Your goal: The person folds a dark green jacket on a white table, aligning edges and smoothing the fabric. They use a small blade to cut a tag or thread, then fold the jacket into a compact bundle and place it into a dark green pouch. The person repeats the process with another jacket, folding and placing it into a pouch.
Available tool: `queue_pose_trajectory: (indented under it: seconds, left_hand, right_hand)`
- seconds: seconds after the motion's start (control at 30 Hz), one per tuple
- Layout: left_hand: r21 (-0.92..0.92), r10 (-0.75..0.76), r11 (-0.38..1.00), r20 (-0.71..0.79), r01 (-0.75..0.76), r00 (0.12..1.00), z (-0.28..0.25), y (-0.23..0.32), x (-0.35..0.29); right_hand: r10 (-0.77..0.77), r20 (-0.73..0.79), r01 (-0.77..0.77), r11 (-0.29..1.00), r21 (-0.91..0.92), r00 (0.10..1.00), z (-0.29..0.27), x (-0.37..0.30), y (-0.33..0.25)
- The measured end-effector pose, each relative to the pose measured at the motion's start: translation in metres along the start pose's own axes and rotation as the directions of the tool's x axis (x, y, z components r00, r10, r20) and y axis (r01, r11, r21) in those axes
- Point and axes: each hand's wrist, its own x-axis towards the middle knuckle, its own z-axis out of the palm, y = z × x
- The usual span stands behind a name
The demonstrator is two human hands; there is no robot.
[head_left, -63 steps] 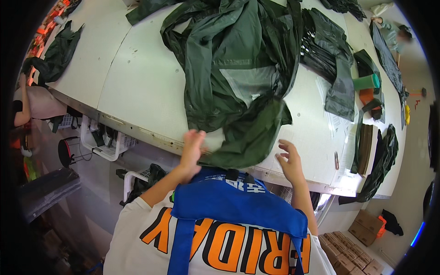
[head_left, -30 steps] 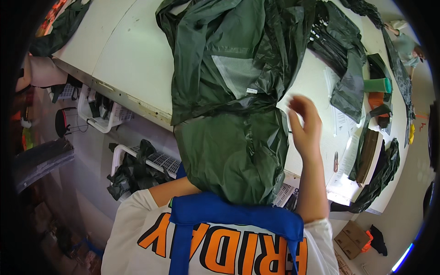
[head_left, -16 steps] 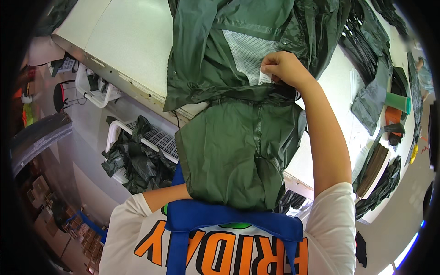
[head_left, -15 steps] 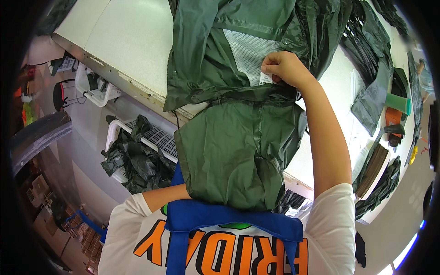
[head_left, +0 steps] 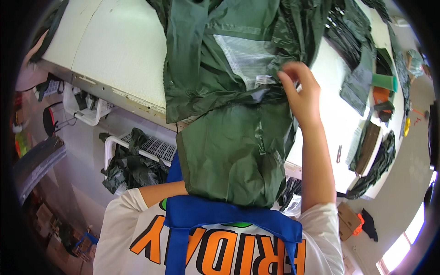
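Left of centre, the left hand is hidden behind the dark green garment (head_left: 229, 151), its grip impossible to tell; the cloth lies on the surface (head_left: 123, 68) and droops over the near edge, so supporting it from beneath should limit sliding; beside the white label (head_left: 263, 81), the right hand (head_left: 306, 98) is loosely open, apparently empty; a light touch should suit the thin fabric

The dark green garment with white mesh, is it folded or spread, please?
Spread, though wrinkled: the dark green garment has its white mesh exposed.
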Motion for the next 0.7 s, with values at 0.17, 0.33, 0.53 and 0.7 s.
queue_pose_trajectory:
  seconds: [0.17, 0.33, 0.53, 0.7]
  left_hand:
    - [0.054, 0.053, 0.997, -0.011, -0.052, 0.999, -0.006, 0.002, 0.004]
    - [0.151, 0.134, 0.981, -0.046, -0.126, 0.99, 0.01, 0.021, 0.031]
    - [0.283, 0.17, 0.953, -0.211, -0.106, 0.963, 0.013, 0.06, 0.037]
    - [0.146, -0.072, 0.976, -0.48, 0.16, 0.874, -0.008, 0.12, 0.047]
  right_hand:
    - [0.14, 0.02, -0.114, 0.705, 0.7, 0.99, -0.054, -0.148, -0.047]
    - [0.102, 0.124, -0.144, 0.907, 0.397, 0.987, -0.065, -0.169, -0.06]
    - [-0.003, 0.422, -0.167, 0.916, 0.365, 0.907, -0.096, -0.169, -0.041]
    - [-0.14, -0.221, 0.197, 0.946, 0.258, 0.965, -0.122, -0.207, 0.041]
